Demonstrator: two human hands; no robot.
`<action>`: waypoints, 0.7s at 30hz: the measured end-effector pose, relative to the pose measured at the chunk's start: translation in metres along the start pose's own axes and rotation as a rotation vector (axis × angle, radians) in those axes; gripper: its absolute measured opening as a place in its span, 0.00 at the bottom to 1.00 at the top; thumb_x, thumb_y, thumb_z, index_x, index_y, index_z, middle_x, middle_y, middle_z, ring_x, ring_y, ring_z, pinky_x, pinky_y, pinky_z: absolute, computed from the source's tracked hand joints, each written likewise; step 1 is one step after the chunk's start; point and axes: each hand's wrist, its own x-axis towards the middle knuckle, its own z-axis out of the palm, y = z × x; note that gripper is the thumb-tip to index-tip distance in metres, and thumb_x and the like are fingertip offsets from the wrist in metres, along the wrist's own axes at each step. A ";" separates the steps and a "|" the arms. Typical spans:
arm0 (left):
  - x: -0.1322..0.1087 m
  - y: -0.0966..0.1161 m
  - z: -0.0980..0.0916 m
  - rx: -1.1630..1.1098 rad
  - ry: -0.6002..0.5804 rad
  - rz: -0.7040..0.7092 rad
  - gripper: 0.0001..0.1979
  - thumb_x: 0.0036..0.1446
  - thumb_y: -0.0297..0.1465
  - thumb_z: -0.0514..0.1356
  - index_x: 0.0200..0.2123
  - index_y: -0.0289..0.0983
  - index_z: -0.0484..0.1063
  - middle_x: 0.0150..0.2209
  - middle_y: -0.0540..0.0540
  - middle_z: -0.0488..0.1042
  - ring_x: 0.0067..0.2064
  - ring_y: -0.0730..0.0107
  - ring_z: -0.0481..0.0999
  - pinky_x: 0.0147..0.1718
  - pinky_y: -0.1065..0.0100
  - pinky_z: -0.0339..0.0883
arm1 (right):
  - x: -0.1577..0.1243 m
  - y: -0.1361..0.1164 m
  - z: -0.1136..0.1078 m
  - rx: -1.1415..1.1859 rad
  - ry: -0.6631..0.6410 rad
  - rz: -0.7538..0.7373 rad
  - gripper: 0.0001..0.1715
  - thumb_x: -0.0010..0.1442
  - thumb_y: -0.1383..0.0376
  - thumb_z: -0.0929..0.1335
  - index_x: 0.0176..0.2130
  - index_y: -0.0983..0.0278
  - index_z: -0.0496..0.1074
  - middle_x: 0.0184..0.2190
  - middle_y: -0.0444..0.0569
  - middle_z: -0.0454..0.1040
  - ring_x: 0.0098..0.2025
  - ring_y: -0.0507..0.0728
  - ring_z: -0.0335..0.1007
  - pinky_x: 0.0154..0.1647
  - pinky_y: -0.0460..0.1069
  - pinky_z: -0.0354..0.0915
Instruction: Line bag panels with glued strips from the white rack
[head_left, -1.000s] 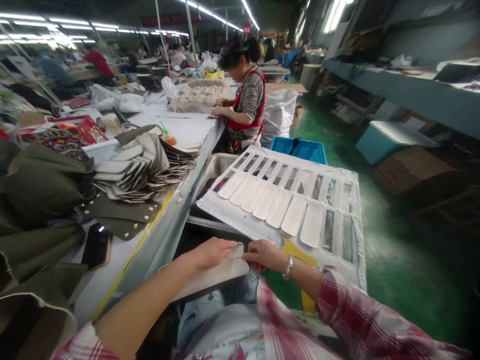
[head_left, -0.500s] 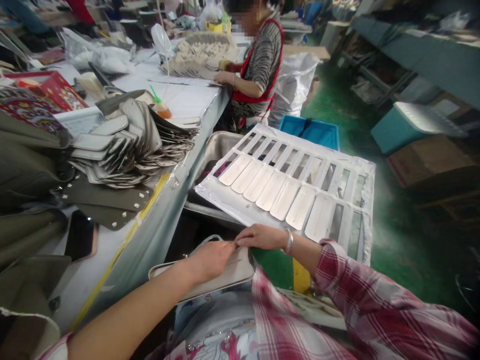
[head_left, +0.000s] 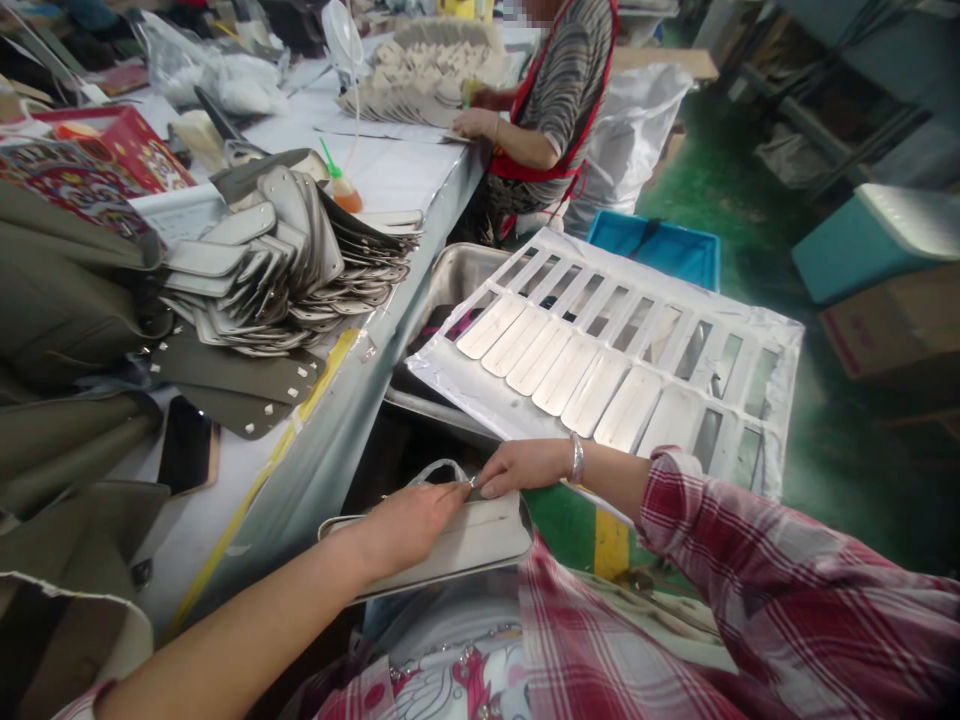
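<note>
Beside the white worktable [head_left: 241, 492] and the slotted white rack [head_left: 469, 385], I am steadying a pale panel [head_left: 487, 538] in front of my body, my left hand [head_left: 416, 520] holding it by its upper edge. My right hand [head_left: 525, 467] is meeting the left there beside a small shiny spot [head_left: 472, 482], though I cannot tell whether those right fingers are closing on anything. Doing this well, I am judging, is calling for a level panel, a firm left grip and light right fingertips, so that the pale surface is escaping creases and scuffs.

Slotted rack [head_left: 480, 396] ahead of right hand [head_left: 521, 468], table [head_left: 409, 165] leftward, dark gap between
</note>
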 end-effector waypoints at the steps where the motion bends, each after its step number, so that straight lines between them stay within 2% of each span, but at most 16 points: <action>1: 0.000 0.000 0.001 0.022 0.001 0.006 0.25 0.57 0.21 0.46 0.59 0.33 0.55 0.56 0.40 0.66 0.54 0.65 0.67 0.52 0.66 0.61 | 0.001 0.000 0.001 -0.007 -0.012 -0.018 0.22 0.60 0.59 0.64 0.47 0.71 0.73 0.41 0.50 0.75 0.41 0.54 0.69 0.44 0.45 0.62; 5: -0.001 -0.001 0.001 0.091 -0.016 0.032 0.26 0.57 0.21 0.45 0.60 0.32 0.52 0.56 0.39 0.65 0.54 0.64 0.68 0.50 0.65 0.63 | 0.007 -0.006 0.005 -0.138 -0.017 -0.122 0.21 0.63 0.60 0.61 0.48 0.70 0.72 0.41 0.51 0.75 0.41 0.55 0.69 0.43 0.46 0.62; 8: -0.009 -0.005 -0.001 0.135 -0.043 0.032 0.26 0.58 0.22 0.44 0.61 0.31 0.50 0.57 0.37 0.63 0.55 0.62 0.67 0.50 0.63 0.64 | 0.014 -0.013 0.006 -0.206 -0.029 -0.126 0.20 0.64 0.61 0.60 0.48 0.71 0.72 0.41 0.53 0.74 0.41 0.55 0.68 0.43 0.46 0.62; 15: -0.055 -0.026 -0.005 0.220 -0.084 -0.027 0.29 0.54 0.19 0.46 0.61 0.30 0.49 0.59 0.35 0.61 0.55 0.60 0.67 0.49 0.61 0.65 | 0.037 -0.031 0.005 -0.177 -0.159 -0.140 0.23 0.66 0.61 0.58 0.53 0.69 0.68 0.48 0.51 0.72 0.47 0.54 0.67 0.49 0.44 0.60; 21: -0.084 -0.036 -0.007 0.232 -0.077 -0.070 0.30 0.53 0.18 0.48 0.61 0.30 0.50 0.58 0.35 0.61 0.55 0.60 0.66 0.51 0.61 0.64 | 0.064 -0.048 0.015 -0.226 -0.145 -0.147 0.23 0.66 0.60 0.57 0.54 0.68 0.67 0.53 0.52 0.68 0.52 0.55 0.65 0.54 0.46 0.58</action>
